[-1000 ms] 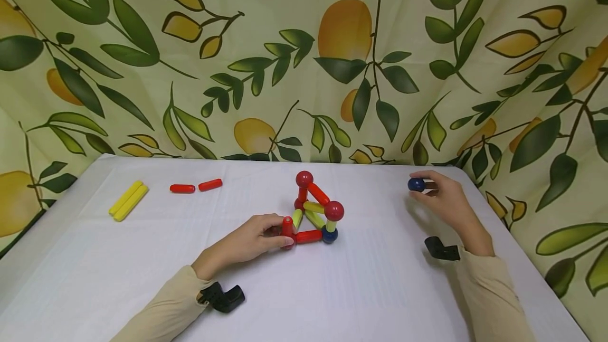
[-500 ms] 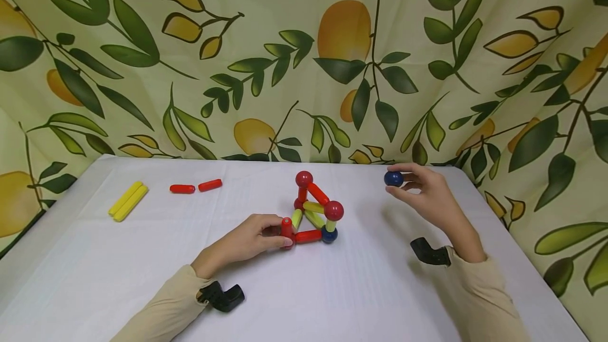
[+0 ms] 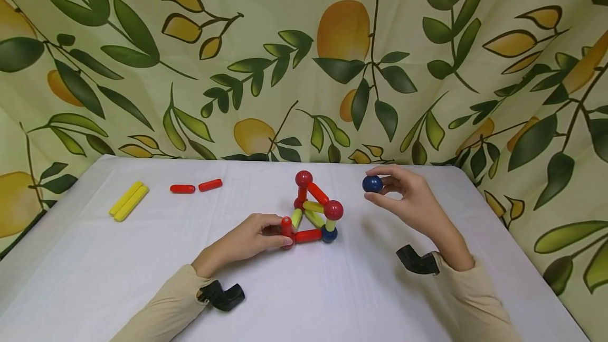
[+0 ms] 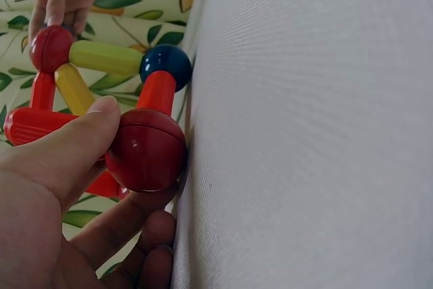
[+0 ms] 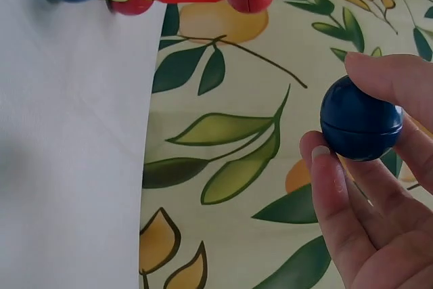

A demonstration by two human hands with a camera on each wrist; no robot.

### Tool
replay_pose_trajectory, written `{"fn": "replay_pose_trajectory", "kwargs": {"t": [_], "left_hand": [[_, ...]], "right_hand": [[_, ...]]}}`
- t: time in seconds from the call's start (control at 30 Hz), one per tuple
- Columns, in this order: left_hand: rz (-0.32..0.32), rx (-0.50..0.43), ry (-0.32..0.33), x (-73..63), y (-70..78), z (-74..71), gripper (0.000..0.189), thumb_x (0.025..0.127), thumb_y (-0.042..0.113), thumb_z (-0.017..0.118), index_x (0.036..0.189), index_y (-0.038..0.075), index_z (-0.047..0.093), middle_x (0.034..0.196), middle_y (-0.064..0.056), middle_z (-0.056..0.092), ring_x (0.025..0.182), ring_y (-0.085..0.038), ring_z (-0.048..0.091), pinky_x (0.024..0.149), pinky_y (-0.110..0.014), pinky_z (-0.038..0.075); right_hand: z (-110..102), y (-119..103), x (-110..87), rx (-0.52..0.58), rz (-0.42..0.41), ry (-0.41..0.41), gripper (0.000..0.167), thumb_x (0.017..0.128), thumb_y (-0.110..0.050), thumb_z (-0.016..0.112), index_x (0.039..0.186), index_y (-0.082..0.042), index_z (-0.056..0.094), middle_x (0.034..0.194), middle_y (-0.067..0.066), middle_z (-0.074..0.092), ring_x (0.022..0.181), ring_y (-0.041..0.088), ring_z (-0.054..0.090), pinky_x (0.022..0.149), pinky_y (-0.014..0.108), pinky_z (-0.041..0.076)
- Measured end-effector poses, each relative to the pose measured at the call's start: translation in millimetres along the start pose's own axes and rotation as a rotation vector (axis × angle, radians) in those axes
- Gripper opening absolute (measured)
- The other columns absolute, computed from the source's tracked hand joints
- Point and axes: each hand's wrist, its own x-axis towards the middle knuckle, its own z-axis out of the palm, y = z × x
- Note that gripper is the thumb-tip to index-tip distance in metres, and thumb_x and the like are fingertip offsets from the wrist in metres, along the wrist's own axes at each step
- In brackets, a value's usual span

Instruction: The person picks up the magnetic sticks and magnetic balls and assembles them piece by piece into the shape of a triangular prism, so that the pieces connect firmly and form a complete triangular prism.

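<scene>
A frame of red, yellow and lime-green rods joined by balls stands at mid-table. My left hand (image 3: 250, 236) grips its near-left corner, fingers and thumb around the base of an upright red rod (image 3: 286, 226) where it meets a red ball (image 4: 146, 150). That rod's top end is bare. A blue ball (image 3: 329, 234) forms the near-right corner, with a red ball (image 3: 333, 210) above it on a lime-green rod. My right hand (image 3: 404, 194) pinches a loose blue ball (image 5: 360, 118) between thumb and fingertips, raised over the table to the right of the frame.
Two yellow rods (image 3: 129, 201) lie side by side at the table's left. Two short red rods, one level (image 3: 182, 189) and one slanted (image 3: 210, 185), lie right of them. A leaf-and-fruit patterned cloth (image 3: 266, 67) hangs behind the white-covered table (image 3: 142, 257).
My right hand has carried the loose blue ball leftward, closer to the frame. My left hand keeps its grip at the corner, and the frame stays put.
</scene>
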Motion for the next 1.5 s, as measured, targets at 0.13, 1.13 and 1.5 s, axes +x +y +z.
{"fn": "replay_pose_trajectory", "kwargs": {"t": [0.13, 1.13, 1.5], "left_hand": [[0.001, -0.002, 0.001, 0.0, -0.8, 0.2, 0.015, 0.093, 0.03, 0.07, 0.104, 0.021, 0.072, 0.089, 0.004, 0.065, 0.088, -0.015, 0.056, 0.078, -0.024, 0.047], [-0.003, -0.01, 0.009, -1.3, -0.9, 0.0, 0.016, 0.092, 0.03, 0.071, 0.105, 0.02, 0.072, 0.091, 0.004, 0.066, 0.089, -0.015, 0.057, 0.079, -0.024, 0.047], [0.027, -0.001, 0.001, -0.2, -0.5, -1.2, 0.016, 0.093, 0.031, 0.069, 0.106, 0.022, 0.072, 0.094, 0.008, 0.069, 0.091, -0.012, 0.06, 0.082, -0.025, 0.049]], "right_hand": [[3.8, -3.1, -1.0, 0.007, -0.025, 0.007, 0.042, 0.081, -0.006, 0.08, 0.12, -0.005, 0.065, 0.109, 0.01, 0.068, 0.084, 0.005, 0.064, 0.081, 0.009, 0.051], [39.3, -58.1, 0.4, 0.014, -0.323, -0.076, 0.045, 0.077, -0.01, 0.085, 0.118, -0.017, 0.069, 0.112, -0.003, 0.07, 0.097, 0.009, 0.06, 0.071, 0.023, 0.053], [61.2, -76.5, 13.4, 0.019, -0.366, -0.203, 0.04, 0.081, -0.008, 0.081, 0.119, -0.009, 0.067, 0.118, 0.0, 0.068, 0.107, 0.013, 0.064, 0.086, 0.029, 0.058]]}}
